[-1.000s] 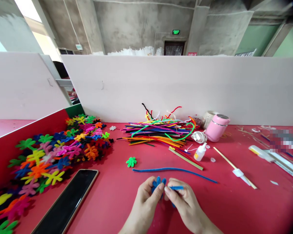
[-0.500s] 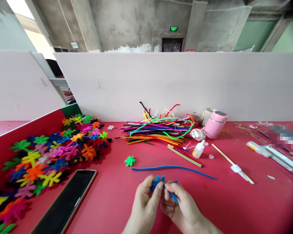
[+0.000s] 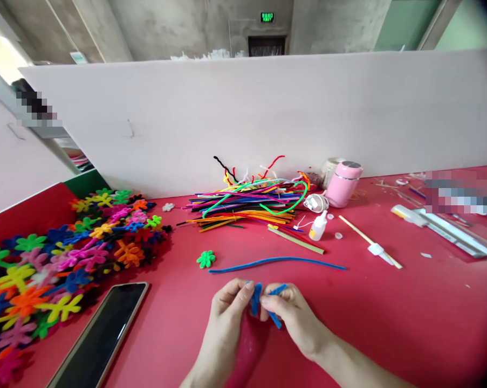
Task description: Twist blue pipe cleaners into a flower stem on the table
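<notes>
A blue pipe cleaner [image 3: 256, 299], bent into petal-like loops, is between my two hands above the red table. My left hand [image 3: 228, 310] pinches its looped part between thumb and fingers. My right hand [image 3: 294, 312] grips the same piece closer to its loose ends, which stick out above and below the fingers. Part of the bent shape is hidden behind the fingertips. Beyond my hands lies a straight blue pipe cleaner [image 3: 278, 261], touched by neither hand. A small green pipe-cleaner flower [image 3: 206, 259] sits just past its left end.
Colourful pipe-cleaner flowers [image 3: 93, 253] are heaped at the left, beside a phone [image 3: 100, 334]. Loose pipe cleaners [image 3: 247, 207] lie against the white partition [image 3: 247, 118]. A glue bottle [image 3: 318, 226], pink device [image 3: 344, 184], wooden stick [image 3: 368, 240] and white tool [image 3: 449, 231] stand or lie rightward.
The head view has tilted and shifted, moving the table items up and left. My fingers have turned the blue piece, so its loops now show edge-on; both hands still hold it.
</notes>
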`<state>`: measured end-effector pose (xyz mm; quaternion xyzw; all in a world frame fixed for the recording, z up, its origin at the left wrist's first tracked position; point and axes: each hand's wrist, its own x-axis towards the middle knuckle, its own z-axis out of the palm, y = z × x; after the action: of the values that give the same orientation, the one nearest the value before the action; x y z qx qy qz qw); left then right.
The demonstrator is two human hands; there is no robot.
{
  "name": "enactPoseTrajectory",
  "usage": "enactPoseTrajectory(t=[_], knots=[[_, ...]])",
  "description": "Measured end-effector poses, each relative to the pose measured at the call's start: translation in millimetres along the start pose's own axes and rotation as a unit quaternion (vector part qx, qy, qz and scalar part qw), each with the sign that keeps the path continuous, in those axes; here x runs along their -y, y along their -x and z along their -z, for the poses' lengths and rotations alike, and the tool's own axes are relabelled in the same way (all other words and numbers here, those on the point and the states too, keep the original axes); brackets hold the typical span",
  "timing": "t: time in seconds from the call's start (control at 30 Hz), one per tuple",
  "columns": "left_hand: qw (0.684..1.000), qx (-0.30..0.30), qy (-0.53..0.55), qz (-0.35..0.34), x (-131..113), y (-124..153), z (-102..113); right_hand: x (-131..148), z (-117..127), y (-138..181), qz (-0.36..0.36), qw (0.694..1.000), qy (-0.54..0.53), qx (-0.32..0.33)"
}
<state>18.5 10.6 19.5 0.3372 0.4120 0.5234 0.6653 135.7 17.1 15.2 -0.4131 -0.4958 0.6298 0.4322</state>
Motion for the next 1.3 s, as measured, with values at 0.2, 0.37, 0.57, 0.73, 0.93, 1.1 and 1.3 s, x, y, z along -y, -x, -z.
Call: enactPoseTrajectory(t=[0.2, 0.37, 0.57, 0.73, 0.93, 1.1, 1.3], knots=[[0.997, -0.057, 0.041, 0.031, 0, -3, 3, 0, 1, 1, 0.001, 1.0, 0.009, 0.012], [0.999, -0.001, 0.031, 0.043, -1, -4, 2, 3, 2, 0, 0.018, 0.999, -0.023, 0.013], [0.998, 0.051, -0.037, 0.03, 1, 0, 3, 6, 1, 0, 0.018, 0.999, -0.038, 0.022], [0.997, 0.035, -0.065, 0.005, 3, -1, 4, 7, -1, 1, 0.018, 0.999, -0.035, 0.023], [0.999, -0.01, -0.034, 0.004, 3, -2, 2, 2, 2, 0, 0.046, 0.998, -0.021, 0.027], [0.997, -0.07, 0.037, 0.011, 0, -3, 3, -2, 10, -2, 0.095, 0.982, 0.088, -0.134], [0.992, -0.088, 0.086, 0.022, -6, -3, 1, -6, 13, -1, 0.224, 0.918, 0.291, -0.151]])
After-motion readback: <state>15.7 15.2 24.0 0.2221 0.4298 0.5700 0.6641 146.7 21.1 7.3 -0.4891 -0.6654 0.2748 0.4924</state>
